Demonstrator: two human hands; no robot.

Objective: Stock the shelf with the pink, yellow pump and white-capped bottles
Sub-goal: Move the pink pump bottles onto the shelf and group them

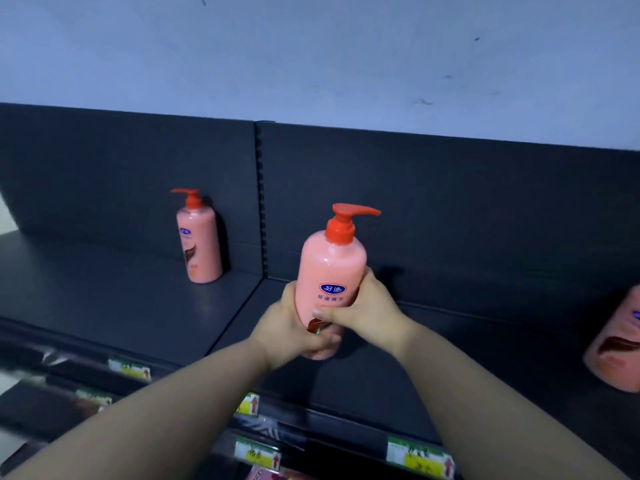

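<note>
Pink pump bottle (331, 271) w/ a red-orange pump head is right in the middle, upright, nozzle pointing right, blue oval logo facing the cam. Both hands are on its lower half: left hand (289, 327) wraps the bottom from the left side, grip closed tight on the bottle w/ thumb across the front near the base; right hand (360, 306) clamps it from the right a bit higher, thumb pressed on the label. Can't tell if the base is touching the shelf or just above it, fingers cover that part.

Second pink pump bottle (200, 244) stands upright on the dark shelf (114, 306) further back on the left, near the back panel (450, 209), nozzle pointing left, well apart from the held one. Third pink bottle (620, 348) is at the far right edge, mostly cut off by the frame, looks tilted.

Black slotted upright (260, 188) splits the back panel into 2 bays. Along the front edge, yellow/green price tags (419, 457) w/ red arrows. Pale wall (311, 57) above it all.
</note>
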